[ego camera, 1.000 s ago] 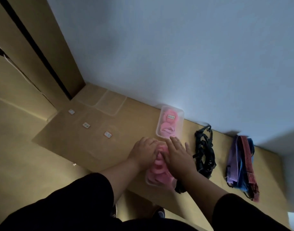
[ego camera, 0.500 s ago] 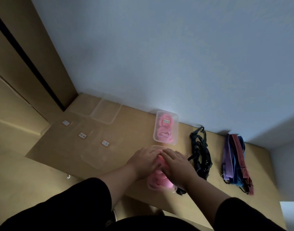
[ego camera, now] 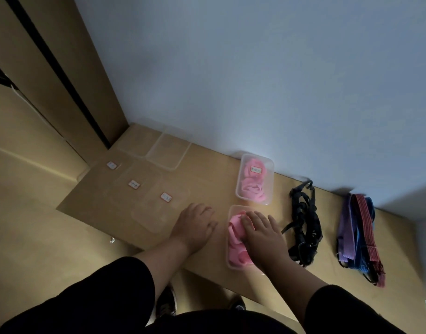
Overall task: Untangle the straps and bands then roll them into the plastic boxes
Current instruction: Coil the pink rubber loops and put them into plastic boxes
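Pressing down on the rolled pink bands (ego camera: 236, 239), the right hand (ego camera: 262, 235) lies flat with fingers straight inside the near plastic box (ego camera: 231, 263) at the table's (ego camera: 207, 179) front edge. The left hand (ego camera: 195, 225) rests open on the tabletop just beside that box, holding nothing. A second box (ego camera: 255, 179) of pink bands sits behind. Black straps (ego camera: 303, 225) and a purple, blue and red bundle (ego camera: 359, 235) lie to the right, still loose.

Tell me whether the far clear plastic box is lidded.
Lidded: a clear labelled lid covers the far clear plastic box of pink bands.
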The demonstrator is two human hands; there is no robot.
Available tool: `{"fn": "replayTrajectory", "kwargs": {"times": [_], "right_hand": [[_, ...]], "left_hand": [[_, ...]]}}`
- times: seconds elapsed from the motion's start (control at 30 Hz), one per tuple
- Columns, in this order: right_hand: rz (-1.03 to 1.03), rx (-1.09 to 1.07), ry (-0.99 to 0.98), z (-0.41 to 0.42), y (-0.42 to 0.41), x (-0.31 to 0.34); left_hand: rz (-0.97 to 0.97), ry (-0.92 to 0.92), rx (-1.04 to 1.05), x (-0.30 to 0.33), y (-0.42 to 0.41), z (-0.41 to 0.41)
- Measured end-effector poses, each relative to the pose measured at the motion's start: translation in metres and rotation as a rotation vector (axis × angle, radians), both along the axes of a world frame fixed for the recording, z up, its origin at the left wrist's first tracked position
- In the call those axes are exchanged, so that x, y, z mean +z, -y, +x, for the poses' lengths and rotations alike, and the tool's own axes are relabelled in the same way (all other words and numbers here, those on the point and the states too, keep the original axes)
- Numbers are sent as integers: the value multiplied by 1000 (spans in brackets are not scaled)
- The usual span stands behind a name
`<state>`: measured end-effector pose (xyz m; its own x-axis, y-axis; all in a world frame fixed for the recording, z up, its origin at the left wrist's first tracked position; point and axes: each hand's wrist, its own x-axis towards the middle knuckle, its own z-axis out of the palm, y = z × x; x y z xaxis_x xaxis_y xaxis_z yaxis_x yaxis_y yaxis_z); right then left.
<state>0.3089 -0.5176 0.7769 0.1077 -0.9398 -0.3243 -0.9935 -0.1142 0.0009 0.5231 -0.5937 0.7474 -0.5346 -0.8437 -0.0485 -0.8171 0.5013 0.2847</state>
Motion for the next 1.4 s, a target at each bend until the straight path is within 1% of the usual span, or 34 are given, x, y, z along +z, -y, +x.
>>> {"fn": "replayTrajectory", "kwargs": {"times": [0.13,0.23,0.3,0.4,0.47,0.67,0.8,0.9,1.07,1.3,1.37,1.4], "right_hand": [[13,-28,27,6,2,1],[7,-38,30,9,2,-1],[-7,-53,37,11,3,-3],[-17,-76,39,11,2,-5],[-15,-83,27,13,2,-4],[-18,-100,10,16,2,-8],[-15,-106,-10,17,1,-9],[-27,-110,7,18,1,-8],[-11,-117,-4,17,0,-4],[-13,-120,5,15,-1,-4],[-18,-112,0,15,-1,-2],[-24,-110,0,14,-1,-3]], "left_hand": [[17,68,218,2,10,53],[99,122,414,4,15,85],[173,191,532,5,16,96],[260,219,637,-2,18,107],[288,225,654,-6,21,109],[283,258,603,-4,25,104],[250,305,463,0,20,96],[281,302,396,-1,10,83],[370,289,486,-10,0,67],[426,303,621,6,10,56],[426,234,635,4,9,58],[440,149,645,1,9,60]]}}
